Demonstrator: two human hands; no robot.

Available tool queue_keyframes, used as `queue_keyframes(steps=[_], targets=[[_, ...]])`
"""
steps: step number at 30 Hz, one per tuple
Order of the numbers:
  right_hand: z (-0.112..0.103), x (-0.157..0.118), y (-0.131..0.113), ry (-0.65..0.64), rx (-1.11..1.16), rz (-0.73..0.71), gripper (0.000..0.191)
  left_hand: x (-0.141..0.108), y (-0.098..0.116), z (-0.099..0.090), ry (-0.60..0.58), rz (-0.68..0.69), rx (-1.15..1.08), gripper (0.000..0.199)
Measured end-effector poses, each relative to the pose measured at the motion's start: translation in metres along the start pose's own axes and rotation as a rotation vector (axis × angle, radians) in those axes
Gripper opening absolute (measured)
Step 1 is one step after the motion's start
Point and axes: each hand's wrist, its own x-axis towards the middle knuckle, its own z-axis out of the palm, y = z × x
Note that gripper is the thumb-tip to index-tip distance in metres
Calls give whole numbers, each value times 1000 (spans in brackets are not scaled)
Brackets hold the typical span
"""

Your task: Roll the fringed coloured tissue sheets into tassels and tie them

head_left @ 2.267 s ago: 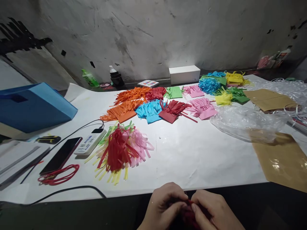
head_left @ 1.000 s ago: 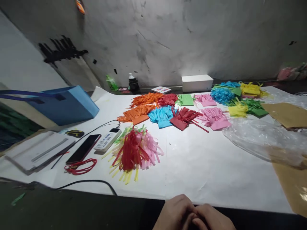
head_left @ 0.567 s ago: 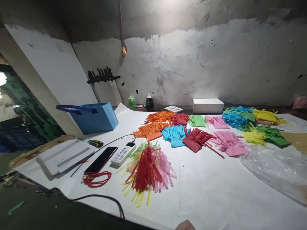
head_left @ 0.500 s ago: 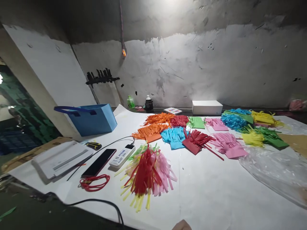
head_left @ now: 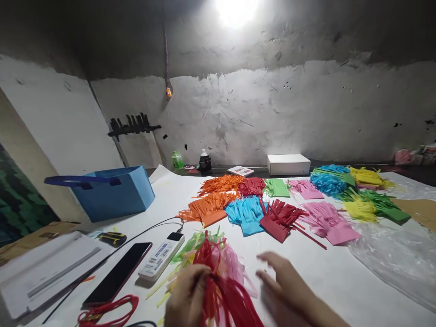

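Both hands have come up over the white paper (head_left: 327, 272); in the earlier frame only a bit of one showed at the bottom edge. A red bundle (head_left: 240, 302) is now in view with the left hand (head_left: 184, 297), its strands trailing toward the right hand (head_left: 293, 284).

Just beyond the left hand, a red tassel (head_left: 203, 252), a pink tassel (head_left: 231, 263) and some green strips (head_left: 187, 247) already lie gathered in a pile. Farther beyond the hands, fringed papers remain loose and flat, among them an orange one (head_left: 213, 211), a blue one (head_left: 247, 215), a dark red one (head_left: 281, 220) and a pink one (head_left: 332, 222). Those look cut but not gathered.

The left hand is bent inward, thumb and fingers seemingly pinching the red bundle near its top. The right hand is spread and holds nothing visible, its fingers reaching toward the pile, blurred; its forearm slants in from the lower right. Left of the left hand lie a phone (head_left: 119, 272) and a white power bank (head_left: 162, 256).
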Motion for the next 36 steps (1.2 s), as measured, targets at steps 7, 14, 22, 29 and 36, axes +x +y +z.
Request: queue_keyframes(steps=[7,14,22,29,36], targets=[[3,88,106,23,-288,97,35,64,6,44,-98,301,440,30],[-49,62,185,63,-416,138,45,84,9,165,-690,137,760,44],[-46,20,142,76,-323,-42,46,125,12,190,-656,21,584,24],[-69,-6,48,407,-76,-284,33,64,97,147,-574,39,102,31],[-82,-71,-1,550,198,-223,28,-40,106,116,-568,-200,-553,43]])
